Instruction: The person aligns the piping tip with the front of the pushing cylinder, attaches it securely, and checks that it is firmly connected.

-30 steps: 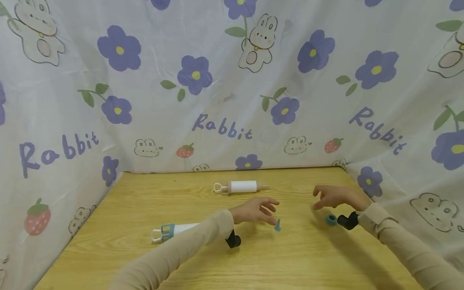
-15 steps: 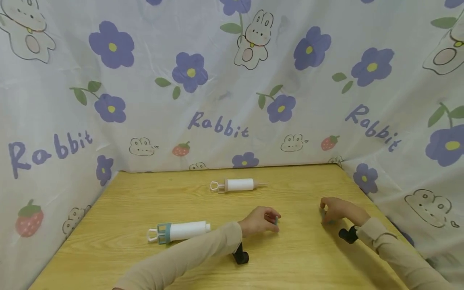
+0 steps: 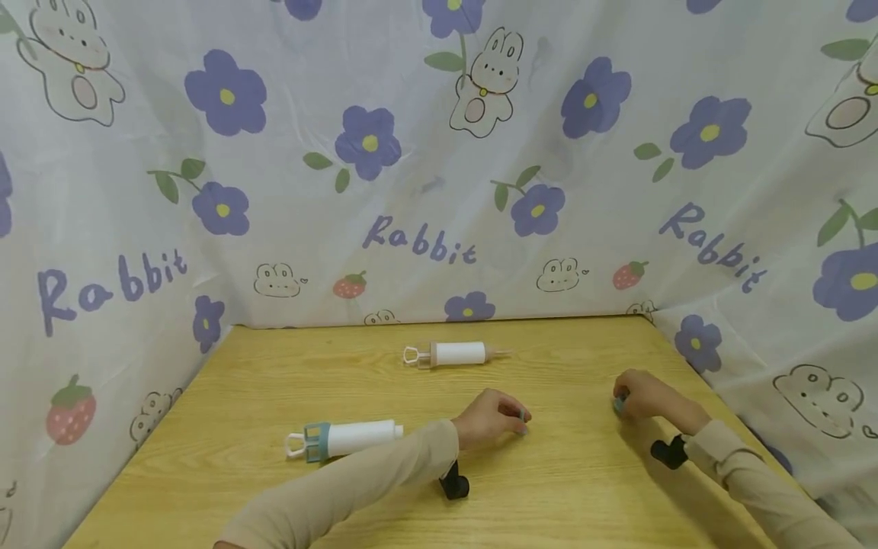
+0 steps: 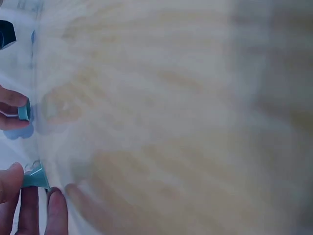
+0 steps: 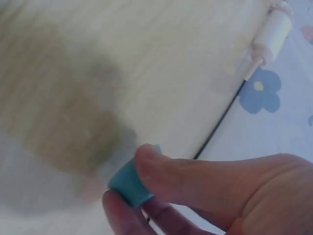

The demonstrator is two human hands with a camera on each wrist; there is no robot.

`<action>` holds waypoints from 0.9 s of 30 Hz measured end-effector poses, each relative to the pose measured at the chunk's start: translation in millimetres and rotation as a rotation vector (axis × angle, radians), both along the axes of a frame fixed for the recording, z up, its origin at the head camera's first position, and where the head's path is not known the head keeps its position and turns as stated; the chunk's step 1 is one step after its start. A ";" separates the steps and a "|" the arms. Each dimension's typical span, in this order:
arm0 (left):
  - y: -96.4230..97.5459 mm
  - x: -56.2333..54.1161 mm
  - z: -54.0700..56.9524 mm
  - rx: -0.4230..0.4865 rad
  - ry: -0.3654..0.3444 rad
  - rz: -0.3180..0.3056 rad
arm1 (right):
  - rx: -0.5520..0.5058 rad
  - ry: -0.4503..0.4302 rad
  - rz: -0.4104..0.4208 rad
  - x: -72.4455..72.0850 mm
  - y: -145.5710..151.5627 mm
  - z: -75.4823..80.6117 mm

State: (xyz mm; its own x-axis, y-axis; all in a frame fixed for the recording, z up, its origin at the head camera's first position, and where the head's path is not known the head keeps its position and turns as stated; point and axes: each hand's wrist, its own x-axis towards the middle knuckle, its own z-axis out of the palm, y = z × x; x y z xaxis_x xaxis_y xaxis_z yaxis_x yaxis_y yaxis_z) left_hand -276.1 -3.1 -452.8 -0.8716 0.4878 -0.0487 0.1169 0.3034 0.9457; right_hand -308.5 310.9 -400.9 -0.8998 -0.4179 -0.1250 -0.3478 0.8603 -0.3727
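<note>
Between thumb and fingers, my left hand [image 3: 490, 421] pinches a small teal nozzle [image 4: 34, 177]; its cone shape and wider flared end show in the left wrist view. Over the table's right side, my right hand [image 3: 653, 398] grips a teal ring [image 5: 129, 185] with the thumb on one side and fingers on the other. Left of my left hand lies a syringe-like press [image 3: 360, 438] with a white barrel, teal frame and white pull loop; my left sleeve runs close in front of its barrel end.
A second syringe-like press [image 3: 459, 353], white and beige with a thin tip, lies towards the back of the wooden table [image 3: 329, 389]. A patterned cloth [image 3: 411, 198] hangs around the back and sides. Black wrist cameras stick out below both wrists.
The teal nozzle and teal ring stood on the table a second ago. My left hand has taken hold of the nozzle, and my right hand of the ring.
</note>
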 end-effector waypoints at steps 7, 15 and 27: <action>-19.6 -9.8 25.6 -0.042 0.029 0.019 | -0.150 0.009 0.068 -8.0 -8.5 12.3; -53.5 -28.9 80.1 -0.237 0.192 0.051 | -0.412 -0.046 -0.017 -11.2 -29.9 30.1; -81.1 -38.9 114.0 -0.595 0.605 0.002 | -0.589 -0.123 0.004 -16.3 -64.5 51.6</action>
